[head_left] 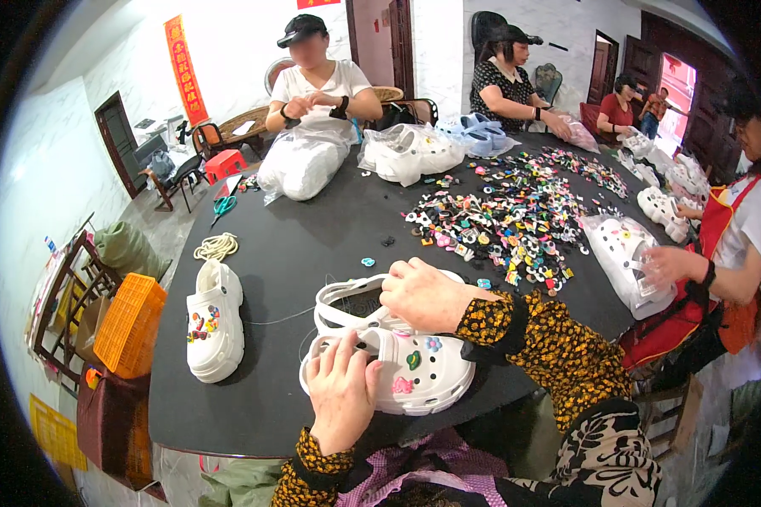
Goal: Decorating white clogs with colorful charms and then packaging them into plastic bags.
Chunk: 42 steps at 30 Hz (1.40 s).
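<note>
Two white foam clogs lie side by side in front of me at the table's near edge. The nearer clog has a pink charm, a green hat-shaped charm and a blue flower charm on its upper. My left hand is closed over the rim of its foot opening, thumb towards the charms. Fingers bent down, my right hand grips the farther clog, covering much of its upper. To the left, a separate white clog bears several colourful charms. A thin clear strand runs between it and the pair.
A large heap of loose charms spreads over the black table. Coiled cord and teal-handled scissors lie at the left. Co-workers sit around with bagged white clogs. An orange crate stands beyond the left edge.
</note>
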### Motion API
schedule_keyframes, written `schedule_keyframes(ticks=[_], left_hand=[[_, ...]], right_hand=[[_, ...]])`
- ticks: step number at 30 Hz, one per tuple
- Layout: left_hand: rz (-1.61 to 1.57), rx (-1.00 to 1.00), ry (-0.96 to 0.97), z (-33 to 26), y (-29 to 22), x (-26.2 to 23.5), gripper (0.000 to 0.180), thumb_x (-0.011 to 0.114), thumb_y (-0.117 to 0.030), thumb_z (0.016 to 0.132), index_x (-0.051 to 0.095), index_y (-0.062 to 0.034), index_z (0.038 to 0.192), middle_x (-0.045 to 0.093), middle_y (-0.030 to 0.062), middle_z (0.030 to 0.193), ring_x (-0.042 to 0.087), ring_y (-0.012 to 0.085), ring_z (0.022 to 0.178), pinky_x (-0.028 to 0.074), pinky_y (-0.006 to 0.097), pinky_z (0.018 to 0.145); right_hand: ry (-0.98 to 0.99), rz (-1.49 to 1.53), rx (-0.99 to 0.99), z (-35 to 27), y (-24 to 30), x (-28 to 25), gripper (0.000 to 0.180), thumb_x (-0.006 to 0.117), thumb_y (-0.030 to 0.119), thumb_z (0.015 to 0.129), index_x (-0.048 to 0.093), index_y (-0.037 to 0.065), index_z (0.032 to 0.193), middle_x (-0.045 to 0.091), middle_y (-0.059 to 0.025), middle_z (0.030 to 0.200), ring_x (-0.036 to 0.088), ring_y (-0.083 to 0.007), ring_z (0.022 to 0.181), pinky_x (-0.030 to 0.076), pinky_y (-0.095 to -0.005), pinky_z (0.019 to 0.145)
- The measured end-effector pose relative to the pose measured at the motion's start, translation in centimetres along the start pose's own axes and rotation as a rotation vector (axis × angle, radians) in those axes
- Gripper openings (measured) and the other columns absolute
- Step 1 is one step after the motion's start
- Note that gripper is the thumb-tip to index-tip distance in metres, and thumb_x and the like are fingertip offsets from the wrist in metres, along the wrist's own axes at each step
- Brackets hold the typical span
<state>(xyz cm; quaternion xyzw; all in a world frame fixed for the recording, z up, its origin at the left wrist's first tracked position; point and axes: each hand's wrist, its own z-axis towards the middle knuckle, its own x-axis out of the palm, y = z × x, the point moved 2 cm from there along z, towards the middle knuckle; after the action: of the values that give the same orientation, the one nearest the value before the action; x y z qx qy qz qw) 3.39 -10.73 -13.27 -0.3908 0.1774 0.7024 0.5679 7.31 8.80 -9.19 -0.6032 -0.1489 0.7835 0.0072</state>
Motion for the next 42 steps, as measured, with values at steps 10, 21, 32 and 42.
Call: schedule_keyframes(ticks=[10,21,32,42], left_hand=[[-0.002,-0.001,0.007,-0.1,0.1,-0.1,0.016,0.060,-0.020,0.086,0.064,-0.0068,0.093,0.059,0.0119,0.122,0.054,0.0276,0.107,0.036,0.042,0.093],[0.011,0.004,0.000,0.1,0.1,0.0,0.016,0.060,-0.021,0.086,0.064,-0.0074,0.093,0.059,0.0109,0.122,0.054,0.0269,0.108,0.037,0.042,0.092],[0.021,0.012,0.004,-0.6,-0.1,0.3,0.013,0.060,-0.019,0.085,0.064,-0.0082,0.092,0.060,0.0105,0.119,0.055,0.0270,0.107,0.038,0.042,0.090],[-0.126,0.137,-0.046,4.4,-4.5,-3.5,0.044,0.064,-0.009,0.080,0.053,-0.0004,0.122,0.058,0.0169,0.111,0.054,0.0325,0.103,0.040,0.041,0.090]], right_hand=[[-0.017,0.029,-0.008,0.1,0.0,0.5,0.013,0.064,0.021,0.078,0.064,0.007,0.079,0.061,-0.0052,0.089,0.054,-0.0243,0.096,0.043,-0.0366,0.080],[-0.090,-0.041,-0.038,0.1,-0.3,0.3,0.011,0.060,0.020,0.078,0.065,0.010,0.078,0.062,-0.0046,0.084,0.058,-0.0233,0.082,0.043,-0.0368,0.073],[-0.058,0.010,0.002,-0.6,0.4,0.5,0.014,0.064,0.021,0.077,0.063,0.009,0.084,0.060,-0.0053,0.089,0.057,-0.0237,0.092,0.044,-0.0371,0.077],[-0.226,0.512,0.184,4.0,-5.7,-4.1,0.024,0.060,0.017,0.083,0.068,0.003,0.102,0.068,-0.0138,0.098,0.066,-0.0289,0.089,0.051,-0.0381,0.081]])
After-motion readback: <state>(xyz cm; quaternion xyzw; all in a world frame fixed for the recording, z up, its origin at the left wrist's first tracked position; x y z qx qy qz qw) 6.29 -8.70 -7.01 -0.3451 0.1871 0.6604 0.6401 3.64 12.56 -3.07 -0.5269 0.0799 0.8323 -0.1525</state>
